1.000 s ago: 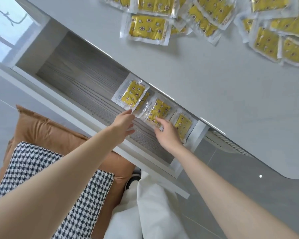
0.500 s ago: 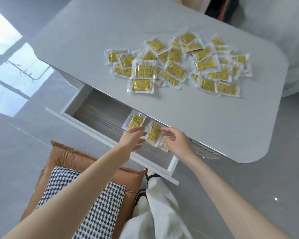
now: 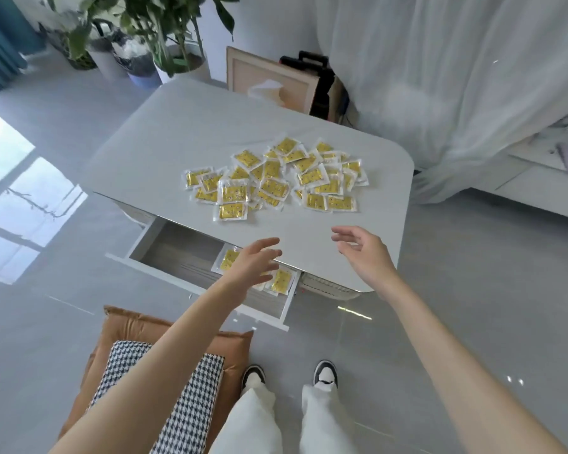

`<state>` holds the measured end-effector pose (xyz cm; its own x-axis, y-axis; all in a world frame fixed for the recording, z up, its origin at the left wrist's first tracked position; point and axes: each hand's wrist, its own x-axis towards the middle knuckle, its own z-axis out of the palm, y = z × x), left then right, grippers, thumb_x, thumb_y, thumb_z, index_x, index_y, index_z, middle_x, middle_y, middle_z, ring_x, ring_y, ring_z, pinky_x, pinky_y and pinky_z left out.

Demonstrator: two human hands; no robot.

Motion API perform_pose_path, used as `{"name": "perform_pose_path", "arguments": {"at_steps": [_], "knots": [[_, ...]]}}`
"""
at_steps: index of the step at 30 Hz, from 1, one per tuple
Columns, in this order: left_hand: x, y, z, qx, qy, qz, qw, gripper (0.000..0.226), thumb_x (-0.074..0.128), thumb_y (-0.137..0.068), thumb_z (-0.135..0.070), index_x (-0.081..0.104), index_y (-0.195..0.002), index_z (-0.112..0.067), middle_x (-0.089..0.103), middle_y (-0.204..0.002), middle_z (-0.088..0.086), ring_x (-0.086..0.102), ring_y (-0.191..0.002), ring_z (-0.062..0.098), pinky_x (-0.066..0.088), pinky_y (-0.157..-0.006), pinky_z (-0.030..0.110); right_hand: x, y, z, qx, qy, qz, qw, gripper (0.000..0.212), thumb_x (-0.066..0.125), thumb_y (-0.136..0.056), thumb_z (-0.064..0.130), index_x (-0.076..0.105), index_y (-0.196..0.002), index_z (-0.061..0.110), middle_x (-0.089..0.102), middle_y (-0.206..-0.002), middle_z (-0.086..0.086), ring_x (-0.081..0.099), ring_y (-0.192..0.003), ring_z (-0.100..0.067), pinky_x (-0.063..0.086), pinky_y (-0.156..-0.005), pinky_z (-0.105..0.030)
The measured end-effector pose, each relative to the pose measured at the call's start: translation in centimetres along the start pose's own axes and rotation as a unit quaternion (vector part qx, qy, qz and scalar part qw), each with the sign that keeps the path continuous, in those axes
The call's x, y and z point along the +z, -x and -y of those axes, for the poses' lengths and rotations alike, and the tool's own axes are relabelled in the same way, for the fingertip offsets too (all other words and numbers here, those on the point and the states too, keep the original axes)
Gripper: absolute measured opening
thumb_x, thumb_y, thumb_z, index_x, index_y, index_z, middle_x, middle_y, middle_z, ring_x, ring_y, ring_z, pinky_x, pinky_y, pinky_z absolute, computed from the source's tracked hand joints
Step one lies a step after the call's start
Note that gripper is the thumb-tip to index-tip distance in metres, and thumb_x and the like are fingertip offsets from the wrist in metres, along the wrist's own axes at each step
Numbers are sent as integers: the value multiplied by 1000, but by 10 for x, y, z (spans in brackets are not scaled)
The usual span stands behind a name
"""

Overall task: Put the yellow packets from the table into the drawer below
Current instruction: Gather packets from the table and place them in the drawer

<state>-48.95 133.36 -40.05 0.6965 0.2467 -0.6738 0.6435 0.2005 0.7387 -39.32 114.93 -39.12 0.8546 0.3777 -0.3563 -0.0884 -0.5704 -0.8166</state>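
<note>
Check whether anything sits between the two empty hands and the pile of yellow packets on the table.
Nothing visible does. The left hand and right hand are both open and empty, and only bare table surface lies between them and the pile of yellow packets. The drawer below is open.

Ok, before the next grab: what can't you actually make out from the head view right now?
- Packets in the drawer: left hand covers the middle of the row; only two yellow packets show, so no count.
- Drawer's back part: hidden under the table edge.
- The pile: packets overlap, so no exact count.
- Packet print: too small to read.
- Both hands are open and empty; right hand hovers over the table edge.
</note>
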Motion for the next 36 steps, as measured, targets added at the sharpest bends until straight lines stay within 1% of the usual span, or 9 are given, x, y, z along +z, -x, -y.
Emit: {"name": "perform_pose_path", "arguments": {"at_steps": [3,7,11,13,17,21,26,31,36], "knots": [[24,21,-20,5,-25,18,1000,36,48,-98,-21,49,-133,-24,58,-123,-2,59,-111,20,49,-88,29,-36,16,3,3,-3,-14,1000,28,53,-93,13,63,-116,26,68,-111,7,62,-98,-13,45,-86,-24],[65,41,-38,27,-28,17,999,36,47,-98,-21,49,-134,-24,58,-122,-2,58,-112,21,47,-93,31,-81,34,-8,8,-22,-18,1000,28,52,-93,13,62,-114,28,68,-111,8,62,-89,-10,43,-80,-24],[116,41,-49,41,-21,6,999,37,46,-98,-20,48,-135,-24,58,-121,-2,58,-112,21,48,-95,33,-126,38,-21,-8,-23,-17,1000,28,53,-92,13,62,-114,28,67,-109,9,61,-91,-10,43,-78,-23],[148,40,-50,41,-14,-4,999,37,46,-98,-20,48,-135,-24,58,-122,-2,58,-112,21,48,-95,33,-152,39,-31,-22,-9,0,1000,28,53,-93,13,62,-115,26,66,-110,8,60,-92,-11,45,-81,-23],[211,35,-55,51,37,-51,997,37,47,-97,-18,50,-134,-20,60,-122,0,59,-108,21,48,-92,32,-204,40,-51,-55,23,40,997,30,51,-95,11,60,-121,20,64,-114,5,59,-95,-13,44,-78,-19],[260,32,-70,60,56,-80,993,36,49,-96,-18,52,-132,-20,61,-124,1,60,-109,20,49,-89,30,-253,33,-63,-61,34,48,996,30,52,-95,11,59,-124,18,63,-116,4,59,-96,-13,44,-74,-11],[293,15,-103,73,60,-90,992,36,47,-97,-18,51,-132,-21,60,-120,-1,58,-107,19,48,-88,29,-290,0,-63,-63,13,62,996,32,51,-95,9,59,-126,14,63,-120,0,56,-95,-9,45,-69,-5],[306,-29,-134,80,58,-102,990,37,46,-97,-17,49,-133,-20,58,-123,1,57,-105,20,46,-93,33,-315,-59,-55,-66,12,76,995,31,52,-94,11,60,-123,20,63,-120,5,59,-93,-11,45,-75,-13],[313,-96,-162,61,88,-124,987,37,49,-96,-18,51,-133,-20,59,-124,3,58,-106,20,47,-92,32,-331,-138,-51,-68,35,106,991,30,51,-94,13,60,-121,22,62,-118,9,56,-80,-2,42,-68,-14]]}}
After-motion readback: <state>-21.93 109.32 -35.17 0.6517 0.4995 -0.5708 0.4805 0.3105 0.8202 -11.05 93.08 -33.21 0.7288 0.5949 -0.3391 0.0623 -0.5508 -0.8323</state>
